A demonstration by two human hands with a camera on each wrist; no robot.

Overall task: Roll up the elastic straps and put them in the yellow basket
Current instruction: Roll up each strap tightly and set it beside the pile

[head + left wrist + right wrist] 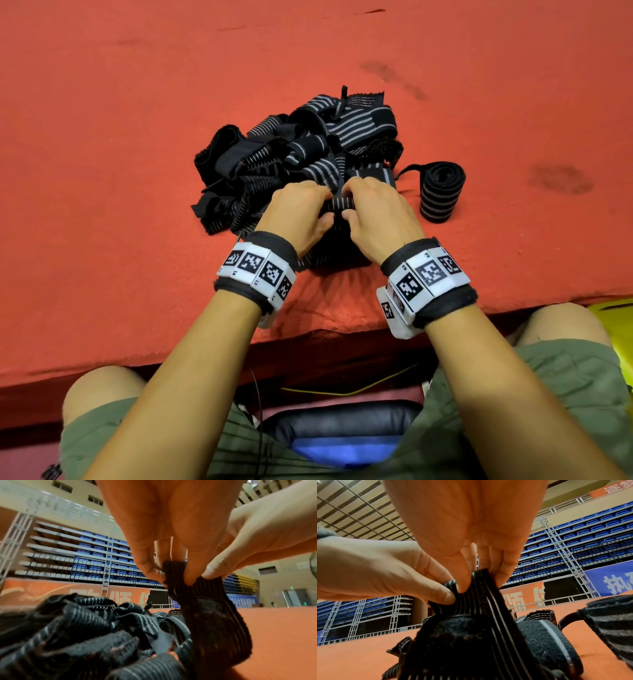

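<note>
Red matting [137,171] covers the work surface, and only the wrist views show what lies beyond it: a sports hall with tiers of blue seats [96,555], orange banners [42,592] and a gridded ceiling [351,507]. The head view alone shows the seated person's knees in green shorts [565,394] at the near edge, and a sliver of the yellow basket [613,308] at the right edge, below the mat's near rim and well apart from the hands.

On the mat's middle lies a loose pile [298,150] of black elastic straps with grey stripes. Just right of the pile stands a rolled strap [442,192], its tail end trailing toward the pile; the right wrist view catches it at its right edge, while the left wrist view does not show it.

At the near side of the pile both hands meet on one strap [337,204]. The left hand [298,212] pinches its upper end between thumb and fingers, and the right hand [380,216] pinches the same end just beside it. From the head only a short striped patch shows between the knuckles. The left wrist view shows the end folded over at the fingertips [150,573], with the strap hanging down to the mat. The right wrist view shows the stripes running down to a fuzzy fastening patch [462,635]. Both wrists wear bands with black-and-white markers [257,270].
</note>
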